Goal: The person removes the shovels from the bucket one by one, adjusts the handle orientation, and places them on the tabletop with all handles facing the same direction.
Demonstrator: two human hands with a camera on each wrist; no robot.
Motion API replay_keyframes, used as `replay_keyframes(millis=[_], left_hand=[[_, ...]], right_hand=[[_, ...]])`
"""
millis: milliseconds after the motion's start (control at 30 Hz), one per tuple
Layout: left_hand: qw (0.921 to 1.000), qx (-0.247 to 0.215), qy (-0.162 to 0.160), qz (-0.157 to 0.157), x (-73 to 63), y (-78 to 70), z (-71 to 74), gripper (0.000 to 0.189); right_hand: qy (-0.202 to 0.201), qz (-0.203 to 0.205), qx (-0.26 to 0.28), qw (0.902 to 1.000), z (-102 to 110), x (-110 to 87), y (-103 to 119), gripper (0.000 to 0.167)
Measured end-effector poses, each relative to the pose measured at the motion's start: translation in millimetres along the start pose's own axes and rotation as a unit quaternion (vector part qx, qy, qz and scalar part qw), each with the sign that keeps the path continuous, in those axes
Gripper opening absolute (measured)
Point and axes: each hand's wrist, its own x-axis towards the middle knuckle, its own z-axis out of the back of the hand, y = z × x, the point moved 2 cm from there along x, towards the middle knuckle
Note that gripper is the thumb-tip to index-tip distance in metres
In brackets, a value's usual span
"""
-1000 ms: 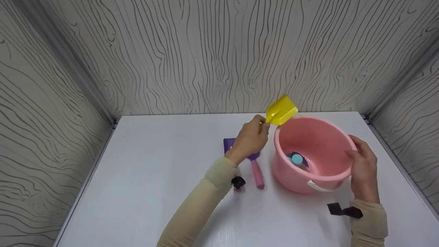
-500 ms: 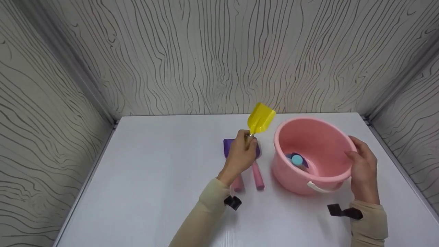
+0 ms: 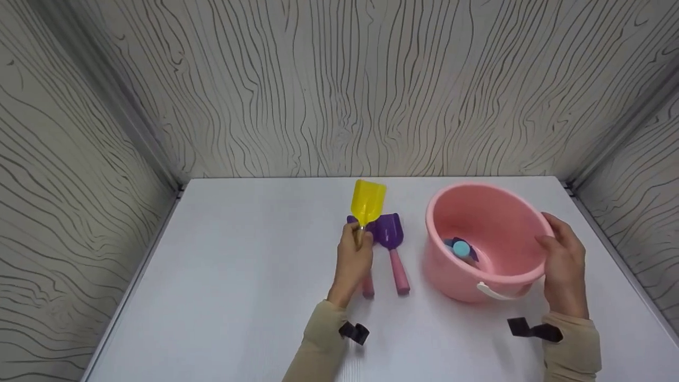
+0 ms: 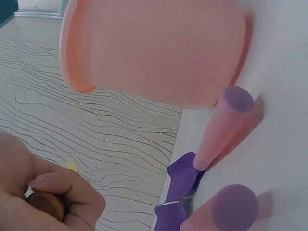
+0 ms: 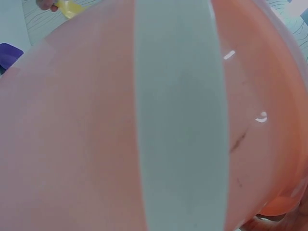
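In the head view my left hand (image 3: 353, 265) grips a yellow toy shovel (image 3: 368, 201) by its handle, blade pointing away. The handle's brown wooden end (image 4: 46, 204) sticks out of the fist in the left wrist view. Just beneath and beside that hand lie two purple shovels with pink handles: one (image 3: 390, 232) shows fully, while the other's pink handle (image 3: 368, 286) is partly covered by the hand. My right hand (image 3: 565, 270) holds the rim of a pink bucket (image 3: 453, 281), thumb inside and fingers outside. The bucket leans to one side.
Inside the bucket lies a light blue round-ended piece (image 3: 461, 249) with something dark purple next to it. A white bucket handle (image 3: 494, 291) hangs at the front, large in the right wrist view. Wood-grain panels (image 3: 339, 90) enclose the white table (image 3: 238, 276) at the back and sides.
The left hand has carried the yellow shovel leftward and toward me, from near the bucket rim to above the purple shovels, turning its blade more upright. The right hand stays on the bucket.
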Motion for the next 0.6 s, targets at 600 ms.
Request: replay_keyframes(millis=[600], left_hand=[[0.9982, -0.017, -0.049, 0.03, -8.3, 37.5, 18.7, 0.034]], right_hand=[[-0.008, 0.007, -0.003, 0.9999, -2, 1.0, 0, 0.048]])
